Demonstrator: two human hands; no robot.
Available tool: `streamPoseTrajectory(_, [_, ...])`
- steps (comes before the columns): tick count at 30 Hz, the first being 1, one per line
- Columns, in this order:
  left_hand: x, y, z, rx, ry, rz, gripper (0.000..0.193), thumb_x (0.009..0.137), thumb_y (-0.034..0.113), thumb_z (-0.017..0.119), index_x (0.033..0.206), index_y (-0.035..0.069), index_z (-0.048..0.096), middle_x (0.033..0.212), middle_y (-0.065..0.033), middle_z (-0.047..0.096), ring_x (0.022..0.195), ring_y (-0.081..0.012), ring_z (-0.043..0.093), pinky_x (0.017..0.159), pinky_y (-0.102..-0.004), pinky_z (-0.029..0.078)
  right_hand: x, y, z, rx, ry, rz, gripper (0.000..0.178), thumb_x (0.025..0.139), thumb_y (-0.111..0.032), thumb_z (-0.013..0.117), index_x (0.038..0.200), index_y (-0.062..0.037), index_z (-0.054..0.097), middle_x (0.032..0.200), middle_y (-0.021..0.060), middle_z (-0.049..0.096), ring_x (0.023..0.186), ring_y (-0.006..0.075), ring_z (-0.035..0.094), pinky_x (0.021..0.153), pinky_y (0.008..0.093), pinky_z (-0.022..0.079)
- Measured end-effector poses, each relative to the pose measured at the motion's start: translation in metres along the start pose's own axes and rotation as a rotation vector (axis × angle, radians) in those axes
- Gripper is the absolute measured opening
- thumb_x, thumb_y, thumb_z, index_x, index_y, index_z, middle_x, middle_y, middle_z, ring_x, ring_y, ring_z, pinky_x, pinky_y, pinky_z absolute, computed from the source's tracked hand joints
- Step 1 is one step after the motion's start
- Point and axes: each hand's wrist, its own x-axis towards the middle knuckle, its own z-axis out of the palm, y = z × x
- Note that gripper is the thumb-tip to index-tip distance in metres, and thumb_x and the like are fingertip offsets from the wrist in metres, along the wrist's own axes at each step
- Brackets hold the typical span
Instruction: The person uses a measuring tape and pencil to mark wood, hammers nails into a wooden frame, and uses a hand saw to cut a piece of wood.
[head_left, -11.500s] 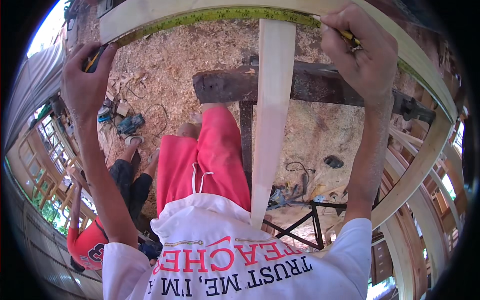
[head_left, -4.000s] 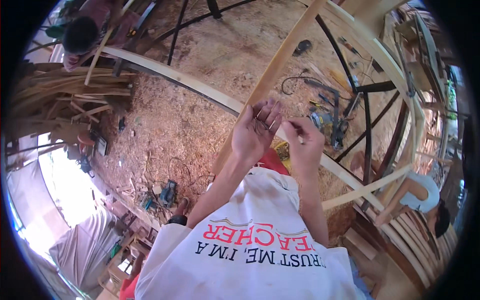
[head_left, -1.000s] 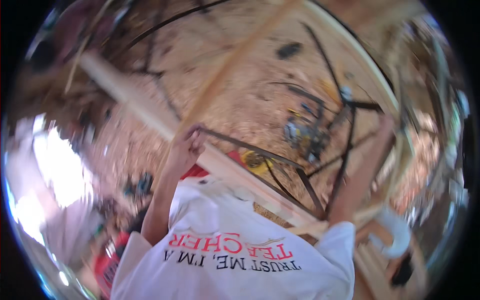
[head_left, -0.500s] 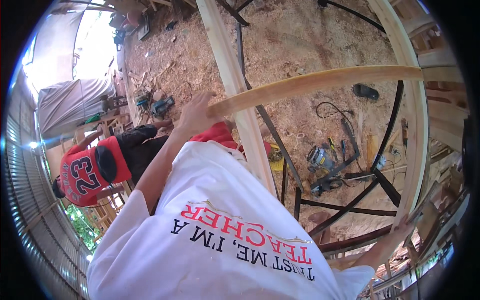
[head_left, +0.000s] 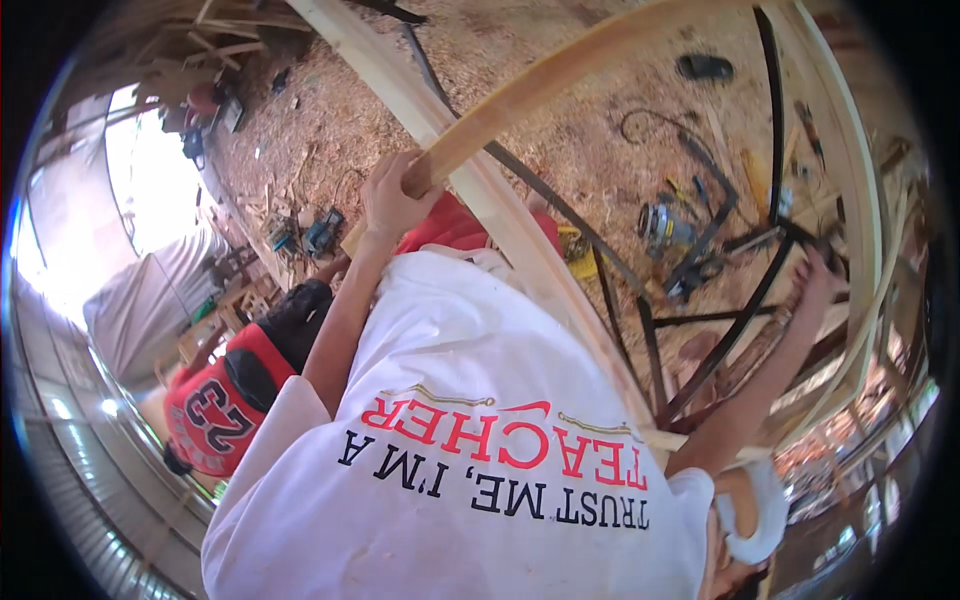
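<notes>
A curved, light-brown wooden board [head_left: 570,75] lies across two long pale timbers. My left hand [head_left: 393,195] is closed around the board's near left end, beside the left timber [head_left: 480,195]. That timber runs diagonally close in front of my white shirt. On the right, my arm reaches forward, and my right hand [head_left: 818,278] is beside the inner edge of the right timber [head_left: 862,170]. Its fingers look apart, near a dark bar and some wood, and I make out nothing held in them. Black bars [head_left: 740,325] stand below the timbers.
Wood shavings cover the floor [head_left: 540,120]. A power tool [head_left: 665,228], small hand tools, a cable and a dark shoe-like object [head_left: 704,67] lie there. Left, a person in a red jersey [head_left: 220,405] bends near more power tools [head_left: 322,232]. Another person's part [head_left: 745,510] shows lower right.
My right hand has left the right timber's near end and reached forward. My left hand still holds the board. The view has shifted, so the board sits higher and more tilted.
</notes>
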Motion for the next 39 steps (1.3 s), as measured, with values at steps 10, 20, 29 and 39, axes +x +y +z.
streamPoseTrajectory(10, [0.004, 0.000, 0.008, -0.127, -0.046, -0.147, 0.054, 0.070, 0.031, 0.090, 0.115, 0.009, 0.069, 0.101, -0.0135, 0.073, 0.091, -0.0335, 0.071, 0.079, -0.0427, 0.057, -0.268, 0.025, 0.223, -0.204, -0.725, 0.353, 0.024, 0.108, -0.029, 0.050, 0.111, -0.0062, 0.055, 0.073, -0.0011, 0.052, 0.053, 0.0069, 0.046, 0.045, 0.0247, 0.038])
streamPoseTrajectory(20, [0.007, -0.012, 0.016, -0.172, 0.014, -0.039, 0.056, 0.070, 0.030, 0.092, 0.117, 0.008, 0.071, 0.102, -0.0140, 0.075, 0.090, -0.0306, 0.074, 0.080, -0.0392, 0.059, -0.279, 0.066, 0.289, -0.588, -0.979, -0.043, 0.037, 0.107, -0.034, 0.045, 0.103, 0.0019, 0.056, 0.079, 0.0146, 0.061, 0.064, 0.0268, 0.060, 0.060, 0.0412, 0.047])
streamPoseTrajectory(29, [0.004, -0.018, 0.020, -0.274, -0.065, -0.131, 0.056, 0.074, 0.020, 0.091, 0.124, 0.005, 0.069, 0.091, -0.0123, 0.073, 0.088, -0.0164, 0.072, 0.076, -0.0327, 0.059, -0.279, 0.075, 0.292, -0.589, -0.981, -0.084, 0.030, 0.108, -0.029, 0.046, 0.098, -0.0012, 0.054, 0.072, 0.0046, 0.056, 0.052, 0.0132, 0.052, 0.049, 0.0318, 0.044])
streamPoseTrajectory(39, [0.006, -0.008, 0.018, -0.326, -0.132, -0.219, 0.056, 0.076, 0.018, 0.091, 0.124, -0.001, 0.069, 0.076, -0.0011, 0.062, 0.074, -0.0088, 0.063, 0.067, -0.0276, 0.055, -0.281, 0.074, 0.298, -0.680, -0.925, -0.247, 0.034, 0.109, -0.032, 0.046, 0.097, -0.0002, 0.052, 0.072, 0.0052, 0.056, 0.054, 0.0140, 0.054, 0.050, 0.0326, 0.045])
